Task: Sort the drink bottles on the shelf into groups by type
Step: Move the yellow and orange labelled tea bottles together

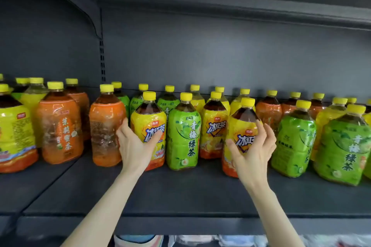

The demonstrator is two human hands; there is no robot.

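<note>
1. Two iced-tea bottles in hand, both on the front row of the shelf. The left yellow-label bottle stands upright near the middle. The right yellow-label bottle is tilted, cap leaning right; can't tell whether its base is off the board.
2. Left hand wraps its bottle from the left: thumb across the front of the label, fingers curled round the back.
3. Right hand cups its bottle from the right: fingers spread up the side, thumb low on the front.
4. Between the two stands a green-label bottle, touching or nearly touching the left one. Another yellow-label bottle sits just behind the gap.
5. Judgement: the step is bringing like yellows together. Grip at the label waist, not the neck; the film wrap looks slippery.
6. Lift clear before moving sideways. The row is tight, and dragging could knock the green one over.
7. The orange-label bottle sits just beside the left knuckles; draw that hand forward, not leftward.
8. Set each base flat on bare board at the front, then let go.
</note>
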